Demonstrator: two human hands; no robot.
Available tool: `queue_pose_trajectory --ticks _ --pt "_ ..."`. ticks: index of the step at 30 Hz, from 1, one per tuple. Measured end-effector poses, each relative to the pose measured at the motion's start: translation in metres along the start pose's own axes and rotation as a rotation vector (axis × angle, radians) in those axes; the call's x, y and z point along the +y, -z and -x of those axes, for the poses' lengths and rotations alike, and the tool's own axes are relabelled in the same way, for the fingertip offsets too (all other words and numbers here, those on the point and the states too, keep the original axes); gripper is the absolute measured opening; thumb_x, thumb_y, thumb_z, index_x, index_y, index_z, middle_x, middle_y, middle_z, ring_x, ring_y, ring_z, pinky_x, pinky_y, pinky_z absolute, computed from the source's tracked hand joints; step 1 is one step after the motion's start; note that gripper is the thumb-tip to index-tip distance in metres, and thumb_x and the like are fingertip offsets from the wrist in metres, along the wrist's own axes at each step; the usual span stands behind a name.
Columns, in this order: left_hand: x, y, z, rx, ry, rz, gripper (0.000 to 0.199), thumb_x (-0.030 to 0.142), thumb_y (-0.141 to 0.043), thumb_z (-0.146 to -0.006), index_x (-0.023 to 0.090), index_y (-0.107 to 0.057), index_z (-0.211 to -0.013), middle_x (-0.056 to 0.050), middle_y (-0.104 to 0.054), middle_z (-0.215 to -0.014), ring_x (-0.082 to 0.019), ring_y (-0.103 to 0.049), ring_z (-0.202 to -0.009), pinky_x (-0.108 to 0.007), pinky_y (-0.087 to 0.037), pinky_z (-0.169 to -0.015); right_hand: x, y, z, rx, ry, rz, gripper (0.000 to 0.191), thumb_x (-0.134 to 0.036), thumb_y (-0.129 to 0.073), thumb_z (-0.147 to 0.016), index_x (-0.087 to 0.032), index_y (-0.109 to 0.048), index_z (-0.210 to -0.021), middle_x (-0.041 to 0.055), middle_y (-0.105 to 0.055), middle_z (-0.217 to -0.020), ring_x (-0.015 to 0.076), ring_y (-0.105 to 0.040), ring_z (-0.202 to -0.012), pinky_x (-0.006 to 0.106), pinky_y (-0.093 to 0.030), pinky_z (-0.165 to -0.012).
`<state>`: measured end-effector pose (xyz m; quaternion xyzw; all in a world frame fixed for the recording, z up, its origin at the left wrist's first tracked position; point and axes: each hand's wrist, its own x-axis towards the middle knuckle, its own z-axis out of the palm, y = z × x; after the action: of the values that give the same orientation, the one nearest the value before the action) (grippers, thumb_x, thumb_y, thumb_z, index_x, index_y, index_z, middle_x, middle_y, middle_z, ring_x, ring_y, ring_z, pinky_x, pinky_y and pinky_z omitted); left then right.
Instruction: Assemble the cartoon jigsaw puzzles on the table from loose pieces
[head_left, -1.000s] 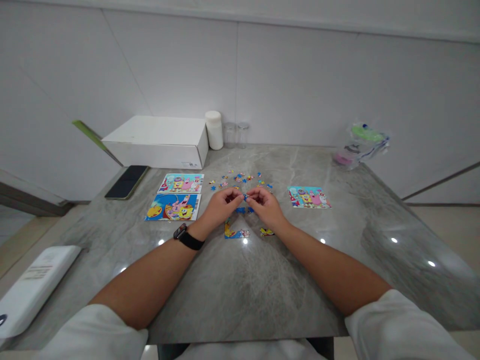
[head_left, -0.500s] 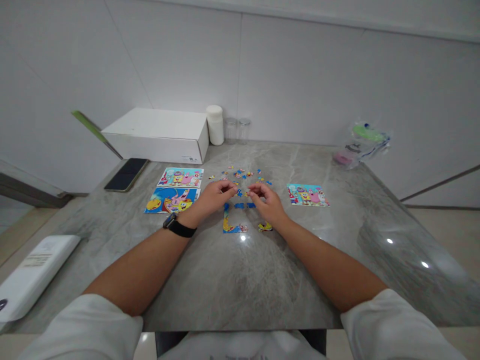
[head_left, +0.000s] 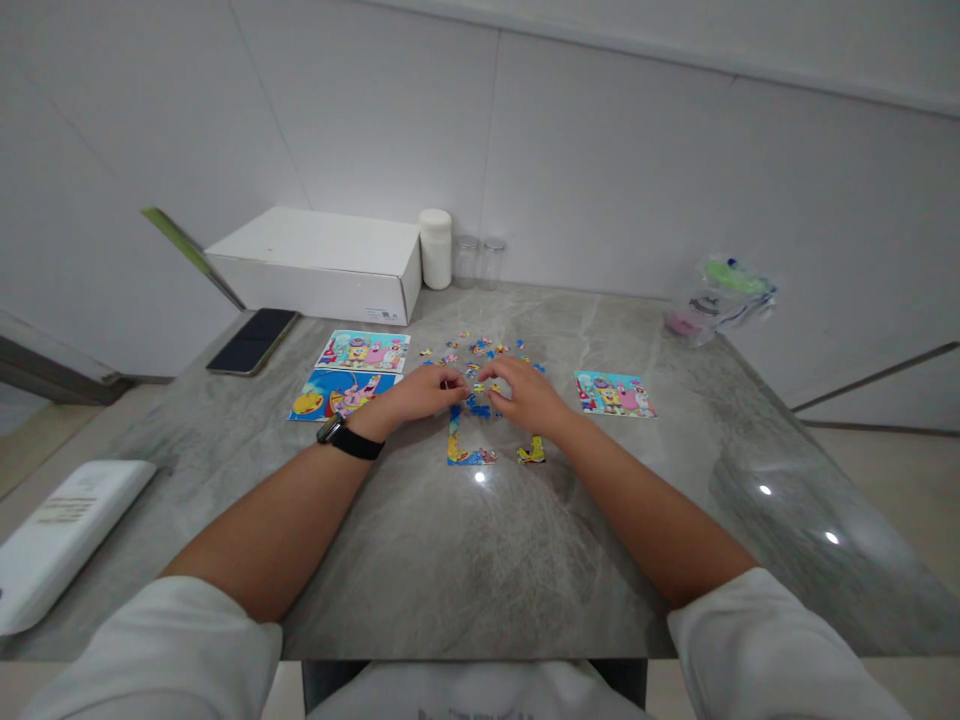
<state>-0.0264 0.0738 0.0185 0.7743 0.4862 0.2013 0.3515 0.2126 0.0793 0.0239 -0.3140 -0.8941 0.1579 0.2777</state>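
Observation:
My left hand [head_left: 429, 392] is closed, thumb and fingertips pinched at a small yellow-and-blue puzzle piece [head_left: 478, 388]. Facing it, my right hand [head_left: 521, 393] has its thumb and index finger apart, curved around the same small area. Blue puzzle pieces [head_left: 478, 410] lie just below the fingertips, partly hidden. Nearer to me is a joined puzzle corner [head_left: 454, 448], yellow and blue, forming a left and lower edge. A yellow corner section [head_left: 532, 452] lies to its right, separated by a gap. Loose puzzle pieces [head_left: 486, 348] are scattered beyond my hands.
Two cartoon picture cards [head_left: 364, 350] lie left, another picture card [head_left: 615, 394] right. A phone [head_left: 253, 341], white box [head_left: 315, 265], white bottle [head_left: 436, 250] and two glass jars [head_left: 478, 262] stand farther back. A plastic bag [head_left: 720, 300] sits at the back right, a white device [head_left: 71, 540] at left.
Both hands have come slightly nearer to me, and my right hand has moved left toward the left fingertips. The right thumb and index finger have spread apart. The view has shifted slightly.

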Motion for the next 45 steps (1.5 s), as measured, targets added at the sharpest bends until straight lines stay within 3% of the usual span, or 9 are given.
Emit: queue_pose_trajectory --ticks 6,19,33,45 --pt "-0.004 -0.003 -0.002 -0.038 -0.007 -0.048 0.029 0.041 -0.059 -0.09 0.018 -0.076 -0.087 -0.002 -0.074 -0.08 -0.017 -0.063 -0.073 -0.028 -0.045 -0.07 0.008 -0.017 0.013 -0.057 0.002 0.056 0.026 -0.011 -0.064 -0.087 -0.023 -0.068 -0.11 0.0093 -0.073 -0.116 0.0266 -0.063 -0.113 0.043 -0.046 -0.103" --pt "-0.009 -0.015 -0.003 -0.02 -0.098 -0.282 0.023 0.034 -0.056 -0.091 0.019 -0.072 -0.083 -0.004 -0.072 -0.085 -0.019 -0.063 -0.079 -0.03 -0.046 -0.074 0.009 -0.014 0.017 -0.185 -0.011 0.228 0.01 -0.027 -0.072 -0.094 -0.025 -0.079 -0.101 0.0066 -0.076 -0.111 0.027 -0.061 -0.11 0.044 -0.038 -0.098" --pt "-0.006 -0.022 -0.001 0.05 -0.069 -0.422 0.013 0.03 -0.06 -0.086 0.019 -0.067 -0.084 -0.007 -0.068 -0.091 -0.023 -0.061 -0.084 -0.034 -0.047 -0.076 0.009 -0.017 0.017 -0.199 -0.007 0.24 0.009 -0.027 -0.071 -0.094 -0.024 -0.079 -0.098 0.0074 -0.075 -0.106 0.0274 -0.061 -0.108 0.043 -0.037 -0.095" --pt "-0.002 -0.02 0.001 0.041 -0.064 -0.375 0.014 0.031 -0.062 -0.088 0.02 -0.069 -0.093 -0.006 -0.069 -0.095 -0.022 -0.062 -0.087 -0.034 -0.047 -0.077 0.008 -0.017 0.017 -0.195 -0.001 0.252 0.008 -0.027 -0.07 -0.094 -0.024 -0.078 -0.096 0.0071 -0.076 -0.106 0.0272 -0.061 -0.106 0.043 -0.037 -0.093"
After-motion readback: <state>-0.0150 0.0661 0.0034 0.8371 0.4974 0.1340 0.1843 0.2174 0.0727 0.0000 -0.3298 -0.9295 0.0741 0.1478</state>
